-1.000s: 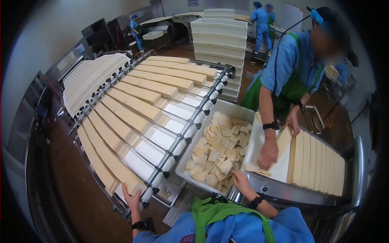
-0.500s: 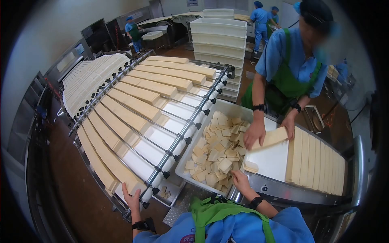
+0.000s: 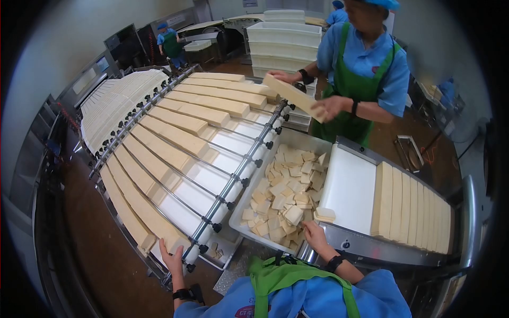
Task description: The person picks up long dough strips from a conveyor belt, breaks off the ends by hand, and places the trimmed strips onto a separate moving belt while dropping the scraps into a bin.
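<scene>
At the lower left, my left hand [image 3: 172, 258] touches the near end of a long pale block [image 3: 148, 212] on the slatted conveyor [image 3: 196, 185], its fingers spread. My right hand [image 3: 315, 234] rests at the near right corner of a white bin [image 3: 243, 229], fingers bent together; what they hold, if anything, is too small to make out. Thin square pale pieces [image 3: 286, 191] fill the bin. A small stack of pieces [image 3: 324, 214] lies on the edge of the right-hand belt [image 3: 347, 185], just above my right hand.
Across the bin a co-worker [image 3: 366, 63] holds a long block [image 3: 292, 96] in both hands over the conveyor's far corner. Upright blocks [image 3: 411, 209] stand in a row on the right belt. Stacked white crates [image 3: 283, 42] rise behind. Another person [image 3: 170, 45] stands at the back left.
The co-worker has lifted the block off the right belt and moved it left toward the far end of the slatted conveyor. My hands have stayed nearly where they were.
</scene>
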A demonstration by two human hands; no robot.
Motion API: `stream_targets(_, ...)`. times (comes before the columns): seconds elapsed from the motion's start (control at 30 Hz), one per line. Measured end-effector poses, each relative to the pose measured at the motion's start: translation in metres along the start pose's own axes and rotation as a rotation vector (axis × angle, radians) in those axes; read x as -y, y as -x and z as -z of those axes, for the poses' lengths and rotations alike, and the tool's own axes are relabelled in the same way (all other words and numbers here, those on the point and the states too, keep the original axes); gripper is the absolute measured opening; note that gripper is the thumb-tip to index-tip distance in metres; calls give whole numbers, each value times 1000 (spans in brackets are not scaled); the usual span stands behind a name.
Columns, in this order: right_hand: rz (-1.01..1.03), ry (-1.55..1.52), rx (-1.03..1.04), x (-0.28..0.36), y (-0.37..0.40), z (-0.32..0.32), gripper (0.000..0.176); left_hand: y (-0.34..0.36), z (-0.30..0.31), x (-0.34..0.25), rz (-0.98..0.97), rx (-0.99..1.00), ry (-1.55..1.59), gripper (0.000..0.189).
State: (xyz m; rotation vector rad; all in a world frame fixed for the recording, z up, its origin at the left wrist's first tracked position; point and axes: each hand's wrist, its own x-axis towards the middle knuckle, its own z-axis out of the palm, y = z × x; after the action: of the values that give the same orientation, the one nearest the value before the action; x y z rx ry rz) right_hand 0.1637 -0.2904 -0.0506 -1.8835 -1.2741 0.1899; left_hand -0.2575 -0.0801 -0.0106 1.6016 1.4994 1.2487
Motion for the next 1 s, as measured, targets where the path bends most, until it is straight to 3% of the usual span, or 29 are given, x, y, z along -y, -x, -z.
stream_targets(0.2,14,24,-5,-2,0,-2,25,0,-1,-4,10,5,-31,76)
stream_targets(0.3,-4,-3,3,3,0,2,19,1,-2,-14,-248,-100,-400,75)
stream_targets(0.4,4,21,9,-1,1,0,24,-3,2,-25,-561,-79,-735,56)
stream_targets(0.5,13,-6,-17,-1,1,-1,23,-19,3,-48,-1022,274,-839,31)
stream_targets(0.6,-15,30,4,3,1,2,23,-26,-1,-61,-935,470,-793,17)
stream_targets(0.73,-29,4,-2,-3,4,-1,23,-31,-5,-58,-937,493,-771,23)
stream_targets(0.83,-16,5,-23,-4,5,-2,25,-39,0,-28,-968,427,-809,32)
stream_targets(0.93,-1,-52,-101,-4,7,0,26,-39,1,-23,-973,223,-759,42)
stream_targets(1.0,1,-36,-201,-6,13,7,30,-44,9,-8,-849,302,-872,46)
